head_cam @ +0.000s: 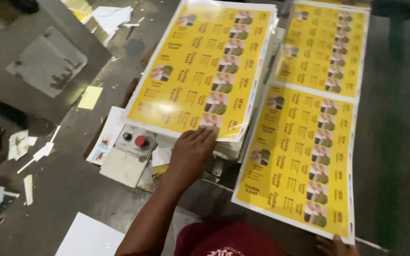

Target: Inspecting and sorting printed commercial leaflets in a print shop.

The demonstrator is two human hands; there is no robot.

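Yellow printed sheets (205,66) lie stacked at upper centre; the left hand (191,151) rests flat, unclenched, on the stack's near edge. A second yellow sheet (300,156) lies right of centre, its lower corner touched by the right hand (335,246), grip unclear. A control box (136,140) with a red button sits beside the stack's lower left.

the stack (205,71) is a pile of glossy yellow printed sheets with white borders, rows of small product photos and dark text across them. it lies flat, tilted a bit to the right, its near edge overhanging the pile's lower layers. just right of it is a long sheet (304,151), same yellow print, lying flat and running away from the viewer, its left edge touching the stack.
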